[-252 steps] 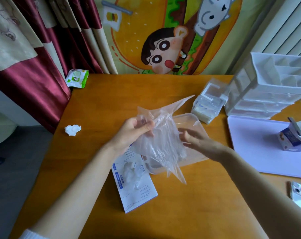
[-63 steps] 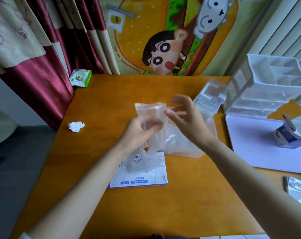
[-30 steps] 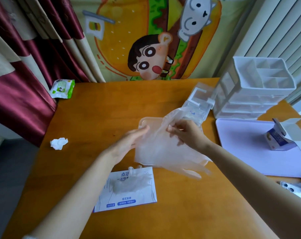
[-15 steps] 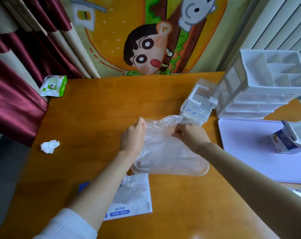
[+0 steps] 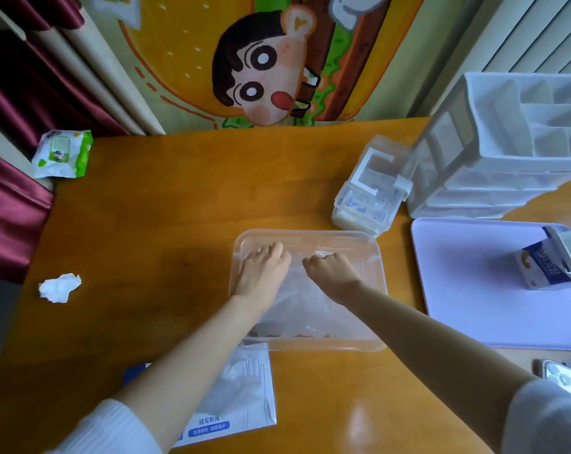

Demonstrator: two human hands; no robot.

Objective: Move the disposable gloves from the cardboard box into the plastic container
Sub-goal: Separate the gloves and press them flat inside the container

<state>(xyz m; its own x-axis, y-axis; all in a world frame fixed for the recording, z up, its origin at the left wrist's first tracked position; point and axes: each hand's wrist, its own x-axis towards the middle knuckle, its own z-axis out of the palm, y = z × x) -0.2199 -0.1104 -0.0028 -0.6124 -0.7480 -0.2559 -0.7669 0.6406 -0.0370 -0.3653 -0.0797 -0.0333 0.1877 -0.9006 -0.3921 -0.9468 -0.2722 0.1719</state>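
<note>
The 2 hands are down inside the plastic container (image 5: 310,232), flattening the disposable gloves (image 5: 299,304) so they lie low. The left hand (image 5: 261,273) presses with its fingers stretched out. The right hand (image 5: 333,273) has its fingers curled under, and I cannot tell whether they pinch the film. The cardboard box (image 5: 241,398) lies at 7 o'clock, with more gloves showing.

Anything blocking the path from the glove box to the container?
Nothing visible. The cardboard box lies right beside the near-left corner of the open plastic container, disposable gloves poking out; only the left forearm crosses over it.

Wood table (image 5: 179,224) w/ plastic container (image 5: 326,347), cardboard box (image 5: 245,417), wipes pack (image 5: 63,154), tissue wad (image 5: 60,287), purple tray (image 5: 474,290), drawer unit (image 5: 493,178).
</note>
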